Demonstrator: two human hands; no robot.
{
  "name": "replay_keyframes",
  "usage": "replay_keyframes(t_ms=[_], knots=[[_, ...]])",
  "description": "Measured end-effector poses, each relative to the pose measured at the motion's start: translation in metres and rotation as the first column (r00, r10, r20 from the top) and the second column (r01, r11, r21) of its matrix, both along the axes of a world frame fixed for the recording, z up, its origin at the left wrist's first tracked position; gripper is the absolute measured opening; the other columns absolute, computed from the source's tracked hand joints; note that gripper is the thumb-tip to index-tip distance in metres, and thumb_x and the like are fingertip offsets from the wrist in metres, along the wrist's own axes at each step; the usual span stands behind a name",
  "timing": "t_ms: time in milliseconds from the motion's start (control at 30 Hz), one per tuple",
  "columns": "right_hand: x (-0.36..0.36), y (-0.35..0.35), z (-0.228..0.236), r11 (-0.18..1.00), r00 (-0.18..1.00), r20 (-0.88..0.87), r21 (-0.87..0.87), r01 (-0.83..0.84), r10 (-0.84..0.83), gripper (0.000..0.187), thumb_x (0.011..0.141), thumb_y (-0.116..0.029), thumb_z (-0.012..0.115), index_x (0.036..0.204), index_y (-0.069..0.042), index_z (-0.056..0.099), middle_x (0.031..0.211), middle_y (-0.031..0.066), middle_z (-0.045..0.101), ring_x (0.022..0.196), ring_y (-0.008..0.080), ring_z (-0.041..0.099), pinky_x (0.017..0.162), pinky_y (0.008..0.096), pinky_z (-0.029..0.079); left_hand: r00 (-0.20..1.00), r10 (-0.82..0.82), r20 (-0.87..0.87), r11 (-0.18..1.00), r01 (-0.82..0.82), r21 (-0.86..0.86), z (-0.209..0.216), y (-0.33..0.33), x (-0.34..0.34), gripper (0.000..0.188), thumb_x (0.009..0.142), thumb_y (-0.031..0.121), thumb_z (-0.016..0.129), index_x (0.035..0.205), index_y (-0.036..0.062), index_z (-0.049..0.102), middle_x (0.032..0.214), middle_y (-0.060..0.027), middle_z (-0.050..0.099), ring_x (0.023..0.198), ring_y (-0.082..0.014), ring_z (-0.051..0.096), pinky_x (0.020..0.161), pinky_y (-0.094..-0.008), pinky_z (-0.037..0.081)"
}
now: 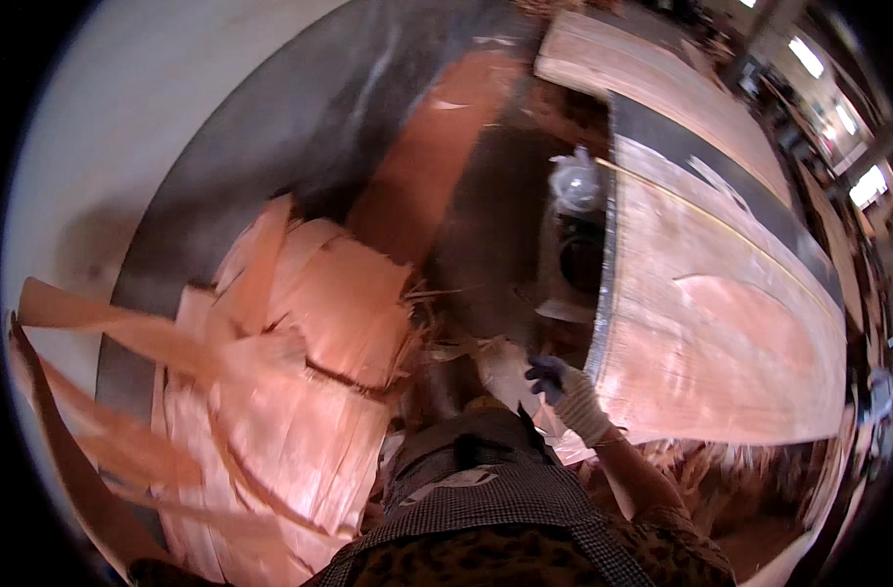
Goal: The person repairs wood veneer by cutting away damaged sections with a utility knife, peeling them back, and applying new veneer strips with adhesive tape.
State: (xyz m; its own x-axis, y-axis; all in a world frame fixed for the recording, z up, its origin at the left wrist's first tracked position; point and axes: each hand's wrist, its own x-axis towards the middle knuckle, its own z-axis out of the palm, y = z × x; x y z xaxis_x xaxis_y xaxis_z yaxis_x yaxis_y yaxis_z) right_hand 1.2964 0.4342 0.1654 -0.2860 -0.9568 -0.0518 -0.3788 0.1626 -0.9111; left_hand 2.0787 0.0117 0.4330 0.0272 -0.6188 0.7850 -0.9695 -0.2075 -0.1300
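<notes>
At the far left, my left arm reaches up along the dark rim, and my left hand (18, 342) is only a sliver there, its fingers not discernible. Thin orange-brown wood veneer strips (114, 318) hang in the air beside it, smeared by motion; whether the hand grips them cannot be seen. Below and right of them lies a heap of veneer sheets (343, 303), overlapping and torn at the edges. My right hand (561, 383), in a pale knitted glove with dark fingers, is open with nothing in it, near the front left corner of a veneer stack (701, 362).
A long veneer sheet (417, 166) lies on the dark floor ahead. A yellow strip (720, 225) crosses the stack at right. Beside its left edge sits a clear plastic-wrapped object (575, 183). Veneer scraps (701, 470) are piled under the stack's front edge. A pale wall (162, 78) stands left.
</notes>
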Motion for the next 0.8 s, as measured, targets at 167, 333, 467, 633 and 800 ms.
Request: replay_keyframes(t_ms=[167, 333, 467, 633, 800], knots=[[-0.013, -0.034, -0.023, 0.996, 0.992, -0.125, 0.087, -0.017, 0.028, 0.031, 0.084, 0.0, 0.046, 0.114, 0.001, 0.052, 0.089, 0.0098, 0.063, 0.075, 0.0145, 0.059, 0.068, 0.0266, 0.049, 0.947, -0.297, -0.121, 0.927, 0.317, 0.203, -0.104, -0.116, -0.119, 0.049, 0.093, 0.041, 0.03, 0.13, 0.0114, 0.04, 0.133, -0.008, 0.041, 0.112, -0.0276, 0.049, 0.098, -0.0342, 0.035], [-0.068, -0.049, -0.037, 0.97, 0.958, 0.182, 0.147, 0.195, -0.22, 0.03, 0.083, 0.0, 0.047, 0.113, -0.001, 0.052, 0.088, 0.0085, 0.063, 0.073, 0.0135, 0.059, 0.066, 0.0262, 0.049, 0.901, -0.358, -0.246, 0.746, 0.434, 0.504, -0.219, -0.169, -0.274, 0.041, 0.09, 0.037, 0.037, 0.119, 0.0107, 0.048, 0.121, -0.0102, 0.048, 0.105, -0.0271, 0.052, 0.091, -0.0351, 0.039], [-0.127, -0.074, -0.038, 0.919, 0.929, 0.125, 0.24, 0.312, -0.348, 0.032, 0.082, -0.004, 0.053, 0.115, -0.005, 0.052, 0.085, 0.0073, 0.065, 0.073, 0.0123, 0.06, 0.066, 0.0264, 0.049, 0.893, -0.402, -0.2, 0.513, 0.401, 0.759, -0.293, -0.18, -0.407, 0.036, 0.087, 0.034, 0.042, 0.11, 0.0101, 0.055, 0.111, -0.012, 0.054, 0.099, -0.0267, 0.055, 0.086, -0.0359, 0.042], [-0.169, -0.109, -0.012, 0.86, 0.86, 0.154, 0.26, 0.439, -0.486, 0.033, 0.08, -0.004, 0.057, 0.113, -0.005, 0.055, 0.085, 0.0089, 0.065, 0.074, 0.0131, 0.06, 0.066, 0.028, 0.049, 0.628, -0.778, -0.006, 0.231, 0.296, 0.927, -0.39, -0.172, -0.634, 0.029, 0.084, 0.03, 0.049, 0.099, 0.0093, 0.063, 0.099, -0.0142, 0.061, 0.091, -0.0261, 0.058, 0.08, -0.0368, 0.046], [-0.167, -0.12, -0.014, 0.734, 0.765, 0.068, 0.35, 0.582, -0.64, 0.031, 0.08, -0.007, 0.059, 0.111, -0.006, 0.057, 0.091, 0.0127, 0.065, 0.083, 0.0203, 0.063, 0.073, 0.0312, 0.049, 0.17, -0.803, -0.571, -0.346, 0.647, 0.68, -0.445, -0.066, -0.918, 0.028, 0.083, 0.03, 0.051, 0.095, 0.0079, 0.062, 0.106, -0.0143, 0.058, 0.093, -0.0325, 0.057, 0.078, -0.043, 0.046]])
